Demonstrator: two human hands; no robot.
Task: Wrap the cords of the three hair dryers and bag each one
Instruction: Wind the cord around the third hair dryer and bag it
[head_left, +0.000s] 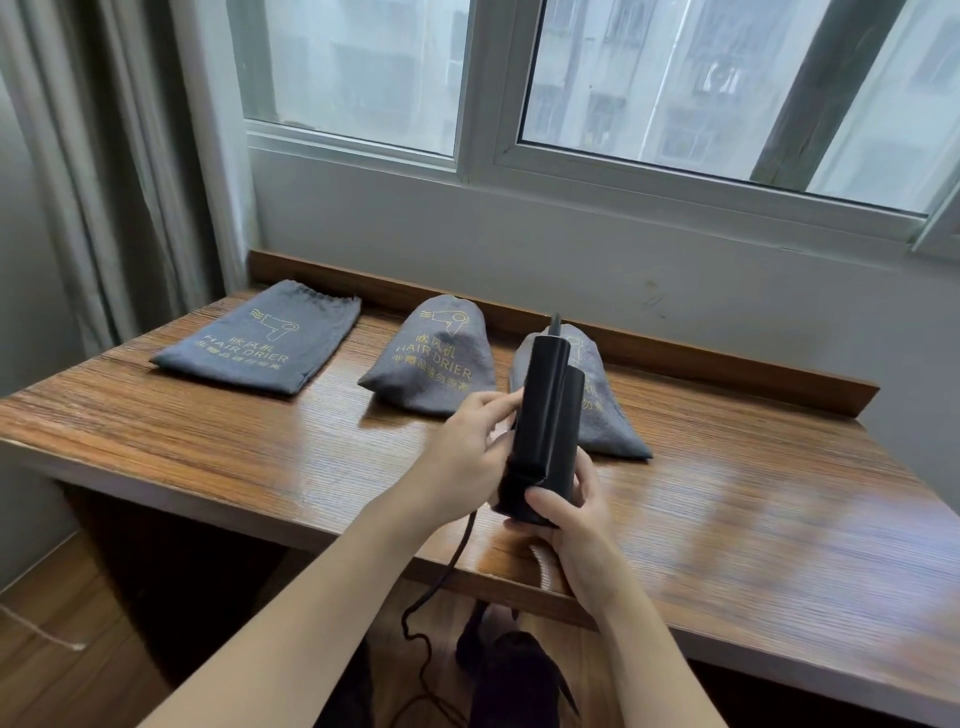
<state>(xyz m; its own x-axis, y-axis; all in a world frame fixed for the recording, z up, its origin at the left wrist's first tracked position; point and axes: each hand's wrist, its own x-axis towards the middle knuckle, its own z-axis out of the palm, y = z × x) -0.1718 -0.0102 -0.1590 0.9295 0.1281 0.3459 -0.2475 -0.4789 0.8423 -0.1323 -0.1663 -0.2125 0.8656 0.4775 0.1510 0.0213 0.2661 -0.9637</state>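
Currently | black hair dryer is being held upright over the table, gripped by right hand, steadied by left hand | cord is being left dangling (unwrapped) | flat bag awaiting it.

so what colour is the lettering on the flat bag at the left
Gold-yellow, printed on the flat grey fabric bag lying on the wooden table; the head view shows it clearly.

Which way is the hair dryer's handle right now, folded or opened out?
Folded. The hair dryer shows two black parts lying side by side, held by the left hand and right hand.
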